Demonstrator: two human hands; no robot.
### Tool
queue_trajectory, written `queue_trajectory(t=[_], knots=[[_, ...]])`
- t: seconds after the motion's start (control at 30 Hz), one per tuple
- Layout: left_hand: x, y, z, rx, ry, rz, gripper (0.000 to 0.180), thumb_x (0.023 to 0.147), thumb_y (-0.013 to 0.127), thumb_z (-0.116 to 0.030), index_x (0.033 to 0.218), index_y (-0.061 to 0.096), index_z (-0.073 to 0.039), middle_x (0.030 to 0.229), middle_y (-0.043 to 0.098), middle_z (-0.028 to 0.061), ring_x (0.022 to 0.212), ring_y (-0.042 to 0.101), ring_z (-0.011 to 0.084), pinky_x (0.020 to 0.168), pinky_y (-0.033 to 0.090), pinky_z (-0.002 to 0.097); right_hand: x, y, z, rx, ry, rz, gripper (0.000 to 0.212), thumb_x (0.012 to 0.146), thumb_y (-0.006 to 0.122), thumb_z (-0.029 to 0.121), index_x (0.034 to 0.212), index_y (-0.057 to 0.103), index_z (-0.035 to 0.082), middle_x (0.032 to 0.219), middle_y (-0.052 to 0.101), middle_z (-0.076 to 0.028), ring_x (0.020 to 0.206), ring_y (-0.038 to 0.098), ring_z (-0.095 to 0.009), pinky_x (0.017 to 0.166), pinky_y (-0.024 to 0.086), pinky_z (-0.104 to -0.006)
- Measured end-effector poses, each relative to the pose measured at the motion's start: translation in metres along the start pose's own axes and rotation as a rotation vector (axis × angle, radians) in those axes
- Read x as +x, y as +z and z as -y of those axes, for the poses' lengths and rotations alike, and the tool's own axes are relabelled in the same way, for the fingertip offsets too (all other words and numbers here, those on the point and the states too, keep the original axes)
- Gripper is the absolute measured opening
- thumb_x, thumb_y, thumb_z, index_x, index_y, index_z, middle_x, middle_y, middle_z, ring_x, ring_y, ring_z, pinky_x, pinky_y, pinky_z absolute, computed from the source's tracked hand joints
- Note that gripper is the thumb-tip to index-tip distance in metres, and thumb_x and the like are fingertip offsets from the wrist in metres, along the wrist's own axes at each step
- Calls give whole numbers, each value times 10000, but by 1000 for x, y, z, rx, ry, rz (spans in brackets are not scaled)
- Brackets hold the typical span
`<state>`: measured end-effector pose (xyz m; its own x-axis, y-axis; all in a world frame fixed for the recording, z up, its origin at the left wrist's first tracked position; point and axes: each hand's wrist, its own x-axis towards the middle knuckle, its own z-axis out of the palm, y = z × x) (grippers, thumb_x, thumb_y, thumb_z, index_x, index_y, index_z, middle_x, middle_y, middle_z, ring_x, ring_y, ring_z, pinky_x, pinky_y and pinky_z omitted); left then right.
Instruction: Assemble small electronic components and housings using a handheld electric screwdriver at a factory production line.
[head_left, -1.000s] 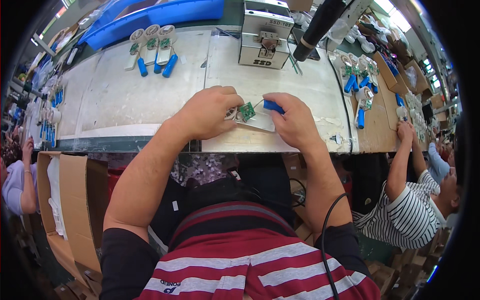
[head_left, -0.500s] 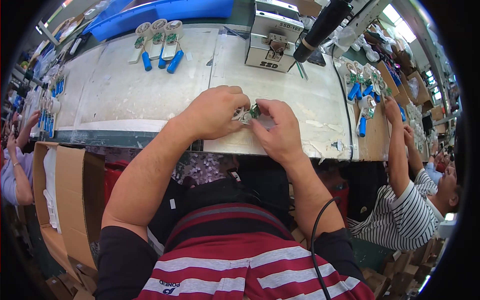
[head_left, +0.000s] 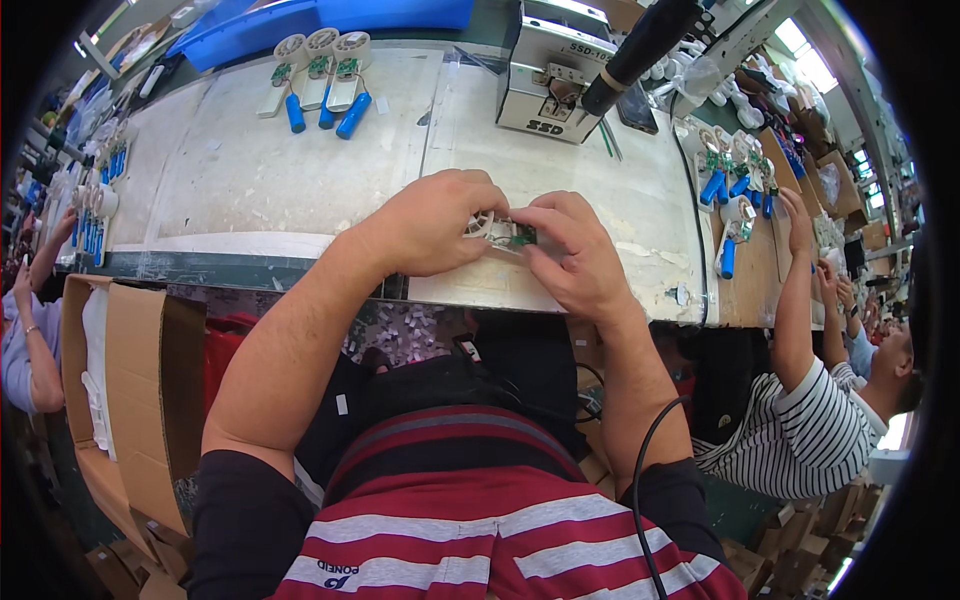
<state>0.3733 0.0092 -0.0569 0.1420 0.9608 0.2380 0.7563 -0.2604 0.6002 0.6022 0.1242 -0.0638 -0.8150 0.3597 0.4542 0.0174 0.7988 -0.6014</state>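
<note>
Near the front edge of the worktable, both of my hands are on a white handheld-fan body (head_left: 482,224) with a round slotted head. My left hand (head_left: 435,222) is closed round the head end, and its fingers hide much of it. At the handle end sits a small green circuit board (head_left: 523,236) with thin wires. My right hand (head_left: 582,255) has its thumb and forefinger curled against this board end. The right fingers cover part of the handle, so its far end is hidden.
Farther left stand several similar fan bodies (head_left: 320,68) with blue cylindrical cells (head_left: 353,117). A boxy metal machine (head_left: 553,85) stands at the back beside a black tool (head_left: 640,62). More fan units (head_left: 728,185) lie right, near a co-worker's hand (head_left: 797,220). An open carton (head_left: 140,385) stands left.
My right hand has shifted slightly right and its grip has changed. The circuit board now shows lower, along the handle. My left hand stays at the head end. The co-worker's hand at right has moved.
</note>
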Motion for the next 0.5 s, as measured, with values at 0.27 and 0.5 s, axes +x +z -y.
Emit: queue_trajectory(t=[0.27, 0.5], knots=[[2, 0, -3, -25, 9, 15, 302, 836, 821, -126, 1124, 743, -78, 1075, 699, 118, 1078, 670, 347, 943, 545, 441, 1, 0, -9, 52, 40, -26, 370, 850, 760, 1, 1215, 746, 56, 1133, 702, -129, 1072, 675, -337, 920, 556, -412], [9, 16, -15, -32, -159, -116, 201, 848, 799, -160, 1014, 784, -47, 1003, 727, 132, 964, 709, 343, 871, 568, 439, -3, 2, -12, 138, 25, -19, 356, 868, 800, 24, 1218, 741, 46, 1116, 709, -129, 1049, 685, -324, 916, 560, -400]])
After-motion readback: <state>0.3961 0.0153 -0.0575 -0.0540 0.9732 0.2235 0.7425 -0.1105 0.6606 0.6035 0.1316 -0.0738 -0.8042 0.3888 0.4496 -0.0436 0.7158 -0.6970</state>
